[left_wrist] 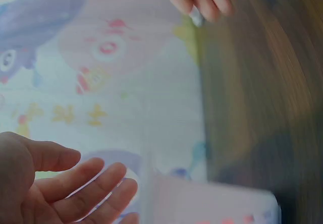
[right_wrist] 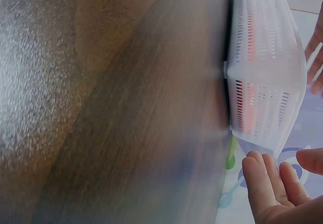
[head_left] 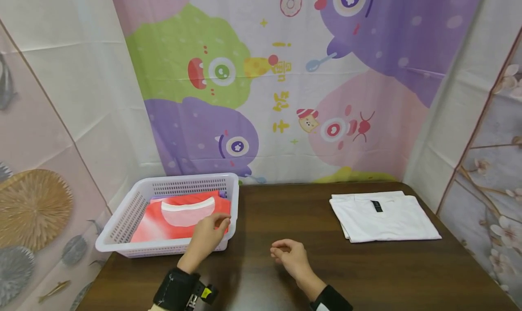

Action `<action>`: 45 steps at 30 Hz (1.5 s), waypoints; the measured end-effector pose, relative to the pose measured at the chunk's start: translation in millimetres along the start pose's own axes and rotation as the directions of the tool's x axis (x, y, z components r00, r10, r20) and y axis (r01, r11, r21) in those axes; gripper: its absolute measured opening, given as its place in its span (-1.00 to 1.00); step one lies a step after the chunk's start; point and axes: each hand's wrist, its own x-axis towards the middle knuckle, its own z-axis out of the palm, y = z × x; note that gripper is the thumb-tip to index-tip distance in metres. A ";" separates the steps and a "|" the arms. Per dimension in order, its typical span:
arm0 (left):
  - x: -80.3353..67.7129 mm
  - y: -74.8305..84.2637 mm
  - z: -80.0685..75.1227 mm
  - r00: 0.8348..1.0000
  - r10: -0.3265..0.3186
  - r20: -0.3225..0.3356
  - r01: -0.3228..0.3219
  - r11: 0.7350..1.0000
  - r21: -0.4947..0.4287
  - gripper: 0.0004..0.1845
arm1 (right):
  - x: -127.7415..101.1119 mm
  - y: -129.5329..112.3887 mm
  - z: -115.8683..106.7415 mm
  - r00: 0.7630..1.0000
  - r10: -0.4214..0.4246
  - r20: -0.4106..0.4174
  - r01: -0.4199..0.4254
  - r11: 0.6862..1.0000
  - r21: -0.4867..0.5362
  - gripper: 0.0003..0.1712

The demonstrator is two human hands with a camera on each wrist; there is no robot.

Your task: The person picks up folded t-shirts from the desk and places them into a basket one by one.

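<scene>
Left hand (head_left: 210,231) loose-fingered over the soft, floppy red shirt (head_left: 179,220) — pinch its folded edge; right hand (head_left: 290,255) idle, relaxed.

The head view looks forward and down from above, taking in the whole dark table (head_left: 285,220) and the cartoon backdrop (head_left: 285,75) behind it. Both wrist views sit close and rolled sideways, blurred. All three share the white basket (head_left: 122,220), which fills the upper right of the right wrist view (right_wrist: 262,72).

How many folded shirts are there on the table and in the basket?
2 plainly: a red shirt in the white basket, a white shirt on the table. A purple edge beneath the red suggests more.
</scene>
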 end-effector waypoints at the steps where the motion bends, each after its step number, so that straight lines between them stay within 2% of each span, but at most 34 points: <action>1: -1.5 4.7 2.0 0.999 0.018 -0.026 -0.019 1.000 -0.025 -0.81 | 0.4 0.2 -1.6 1.000 -0.002 -0.006 0.002 1.000 0.003 -0.71; 5: -6.3 22.8 15.2 0.996 0.054 -0.072 -0.063 0.989 -0.135 -0.86 | 1.5 0.6 -8.4 0.999 0.010 -0.049 -0.008 0.999 0.033 -0.70; 8: -9.2 37.1 30.4 0.997 0.069 -0.041 -0.077 0.972 -0.220 -0.88 | 2.9 1.1 -15.2 0.994 0.044 -0.099 -0.037 0.997 0.068 -0.71; 11: -11.2 50.5 46.9 0.993 0.115 -0.003 -0.112 0.959 -0.261 -0.89 | 5.2 1.7 -23.3 0.985 0.075 -0.152 -0.061 0.993 0.097 -0.70; 15: -13.5 66.5 65.0 0.971 0.237 -0.023 -0.234 0.933 -0.272 -0.88 | 8.3 4.1 -36.8 0.970 0.099 -0.220 -0.078 0.992 0.104 -0.65; 18: -14.3 77.5 76.3 0.962 0.274 0.001 -0.260 0.914 -0.312 -0.86 | 10.8 8.3 -49.6 0.953 0.117 -0.279 -0.098 0.992 0.082 -0.60; 21: -13.3 86.1 89.0 0.965 0.249 0.077 -0.202 0.901 -0.385 -0.84 | 13.3 14.0 -63.5 0.934 0.131 -0.333 -0.125 0.991 0.040 -0.55; 23: -13.2 91.4 98.1 0.968 0.208 0.142 -0.127 0.890 -0.438 -0.82 | 14.8 18.0 -73.1 0.922 0.142 -0.361 -0.152 0.988 0.003 -0.52; 27: -15.7 101.1 120.3 0.966 0.145 0.212 -0.006 0.838 -0.545 -0.81 | 16.2 24.8 -96.4 0.893 0.180 -0.412 -0.214 0.976 -0.036 -0.43; 32: -19.9 110.7 152.2 0.966 0.040 0.254 0.132 0.768 -0.626 -0.78 | 15.7 32.6 -132.2 0.837 0.261 -0.482 -0.290 0.957 0.014 -0.33; 35: -20.1 113.0 171.7 0.953 -0.046 0.301 0.237 0.731 -0.640 -0.76 | 15.7 38.0 -155.0 0.797 0.310 -0.518 -0.329 0.942 0.058 -0.29; 38: -20.4 114.1 189.1 0.929 -0.131 0.347 0.335 0.695 -0.636 -0.74 | 16.0 43.6 -178.0 0.750 0.346 -0.563 -0.354 0.930 0.101 -0.26; 43: -23.9 116.6 214.9 0.895 -0.204 0.397 0.430 0.637 -0.640 -0.70 | 14.5 52.5 -217.2 0.667 0.367 -0.648 -0.369 0.919 0.141 -0.23; 45: -25.4 118.7 223.8 0.880 -0.221 0.419 0.459 0.621 -0.635 -0.67 | 12.9 56.3 -233.1 0.637 0.374 -0.674 -0.374 0.915 0.154 -0.22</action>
